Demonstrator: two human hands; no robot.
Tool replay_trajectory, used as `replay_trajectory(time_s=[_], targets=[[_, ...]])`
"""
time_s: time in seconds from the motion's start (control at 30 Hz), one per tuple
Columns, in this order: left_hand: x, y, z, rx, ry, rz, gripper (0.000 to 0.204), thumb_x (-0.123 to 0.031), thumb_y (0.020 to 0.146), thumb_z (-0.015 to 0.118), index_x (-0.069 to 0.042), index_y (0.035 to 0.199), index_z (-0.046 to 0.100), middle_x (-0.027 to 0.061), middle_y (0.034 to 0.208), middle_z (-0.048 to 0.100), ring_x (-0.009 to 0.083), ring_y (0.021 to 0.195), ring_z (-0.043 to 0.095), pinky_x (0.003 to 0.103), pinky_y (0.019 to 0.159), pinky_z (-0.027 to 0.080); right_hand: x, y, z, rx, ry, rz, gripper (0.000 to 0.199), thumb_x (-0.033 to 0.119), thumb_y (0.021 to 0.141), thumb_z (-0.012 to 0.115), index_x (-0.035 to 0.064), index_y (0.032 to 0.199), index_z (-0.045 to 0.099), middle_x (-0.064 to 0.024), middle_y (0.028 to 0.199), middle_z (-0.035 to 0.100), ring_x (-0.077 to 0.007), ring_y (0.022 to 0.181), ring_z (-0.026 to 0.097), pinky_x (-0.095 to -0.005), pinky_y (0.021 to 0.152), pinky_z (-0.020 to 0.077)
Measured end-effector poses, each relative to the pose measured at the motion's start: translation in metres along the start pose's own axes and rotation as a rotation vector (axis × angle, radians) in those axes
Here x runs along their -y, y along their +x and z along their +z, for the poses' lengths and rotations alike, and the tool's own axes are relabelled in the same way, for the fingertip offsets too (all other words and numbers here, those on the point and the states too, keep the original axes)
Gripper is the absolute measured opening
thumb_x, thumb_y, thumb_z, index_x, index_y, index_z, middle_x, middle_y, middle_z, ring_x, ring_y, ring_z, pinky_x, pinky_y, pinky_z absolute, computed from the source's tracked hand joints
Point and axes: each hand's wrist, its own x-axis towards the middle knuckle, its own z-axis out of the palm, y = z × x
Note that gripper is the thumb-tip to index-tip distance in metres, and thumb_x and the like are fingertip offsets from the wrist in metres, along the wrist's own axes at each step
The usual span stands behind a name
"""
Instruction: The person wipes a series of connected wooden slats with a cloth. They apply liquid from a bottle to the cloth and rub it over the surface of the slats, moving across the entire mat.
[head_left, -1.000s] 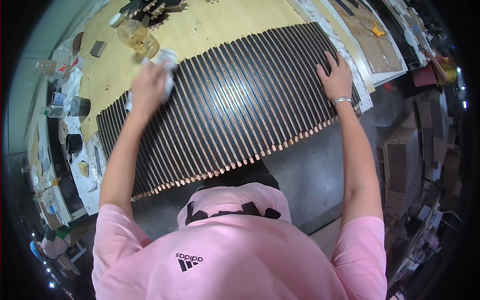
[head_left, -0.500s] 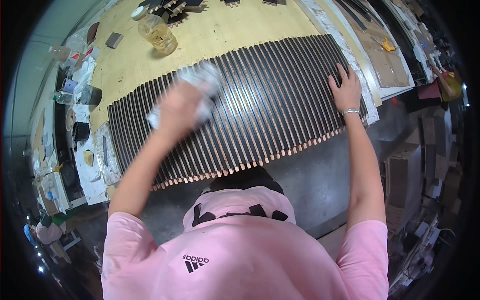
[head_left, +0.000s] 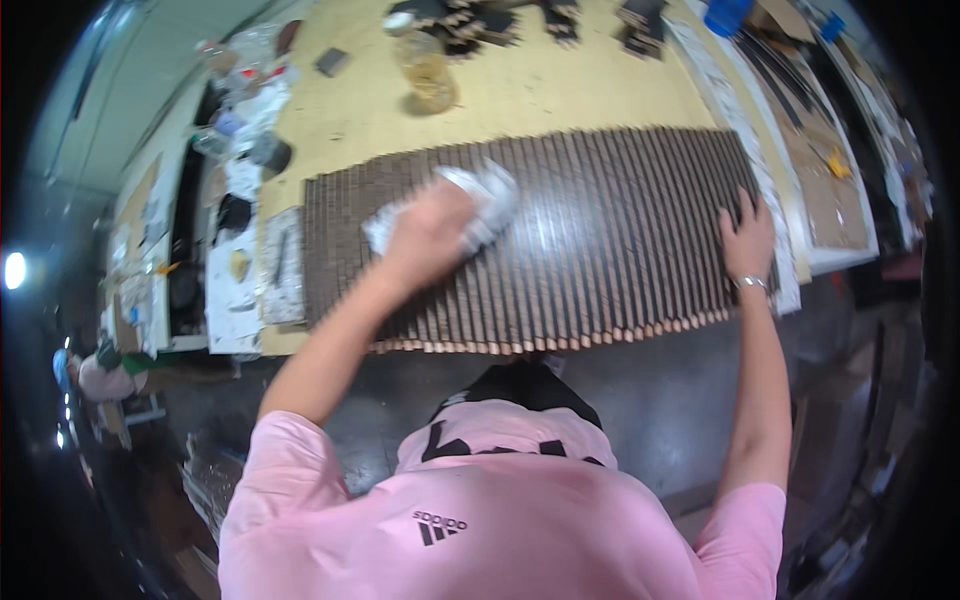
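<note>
A wide row of dark strips [head_left: 590,230] with light wood-coloured ends lies side by side on the pale yellow table. My left hand [head_left: 432,228], a little blurred, presses a crumpled white rag [head_left: 490,200] against the strips left of the middle. Its fingers are bent over the rag. At the row's right end, my right hand [head_left: 748,240] rests on the strips with its fingers spread and nothing in them. A bracelet circles the right wrist.
Beyond the row, a clear jar [head_left: 428,75] of yellowish liquid stands near a small dark block [head_left: 332,62]. Several bundles of dark pieces [head_left: 470,22] lie at the far edge. Bottles and a dark cup [head_left: 270,152] crowd the left side. Cardboard [head_left: 825,195] lies at right.
The whole view has shifted, so the table sits farther right and lower. My left hand keeps the rag on the strips at about the same part; my right hand stays at the right end.
</note>
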Motion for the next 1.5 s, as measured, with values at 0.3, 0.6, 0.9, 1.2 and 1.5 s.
replay_trajectory(time_s=[0.3, 0.6, 0.9, 1.2, 1.5], targets=[[0.013, -0.015, 0.01, 0.098, 0.005, 0.02, 0.032, -0.014, 0.082, 0.073, -0.014, 0.114, 0.068, 0.0082, 0.092, 0.062, 0.0294, 0.08, 0.062, 0.041, 0.069, 0.051, 0.083, -0.023, -0.016, -0.158, 0.175, -0.117, 0.054, 0.029, 0.095, 0.06, 0.0044, 0.142, 0.052, -0.03, 0.149, 0.041, -0.043, 0.136, 0.041, -0.0527, 0.112, 0.0304], [-0.005, -0.052, -0.039, 0.607, -0.131, 0.522, 0.035, -0.015, 0.086, 0.066, -0.026, 0.119, 0.066, 0.0119, 0.098, 0.062, 0.0313, 0.091, 0.064, 0.042, 0.077, 0.052, 0.234, -0.091, -0.036, 0.071, 0.276, -0.19, 0.06, 0.037, 0.094, 0.059, 0.0129, 0.147, 0.048, -0.0222, 0.156, 0.036, -0.0426, 0.143, 0.031, -0.0557, 0.116, 0.0239], [0.135, 0.013, -0.049, 0.182, 0.088, 0.017, 0.029, -0.019, 0.092, 0.06, -0.019, 0.12, 0.07, 0.0131, 0.093, 0.065, 0.0301, 0.078, 0.065, 0.043, 0.067, 0.054, 0.254, -0.095, -0.04, 0.059, 0.132, -0.144, 0.059, 0.041, 0.095, 0.054, 0.0188, 0.149, 0.046, -0.0193, 0.157, 0.037, -0.0394, 0.145, 0.032, -0.0532, 0.119, 0.0237], [0.159, 0.014, -0.032, 0.408, 0.102, 0.122, 0.029, -0.029, 0.099, 0.056, -0.018, 0.124, 0.066, 0.0132, 0.1, 0.065, 0.0293, 0.082, 0.067, 0.04, 0.066, 0.056, 0.259, -0.093, -0.045, 0.036, 0.099, -0.157, 0.059, 0.042, 0.093, 0.055, 0.0219, 0.148, 0.047, -0.0182, 0.155, 0.039, -0.0381, 0.143, 0.035, -0.0502, 0.119, 0.0253], [0.068, -0.062, -0.042, 0.723, -0.171, 0.555, 0.035, -0.017, 0.081, 0.068, -0.023, 0.115, 0.071, 0.0121, 0.09, 0.063, 0.0283, 0.08, 0.063, 0.041, 0.068, 0.052, 0.253, -0.094, -0.039, 0.041, 0.089, -0.139, 0.059, 0.042, 0.093, 0.056, 0.0213, 0.147, 0.048, -0.0184, 0.155, 0.04, -0.0384, 0.142, 0.035, -0.0504, 0.118, 0.026]])
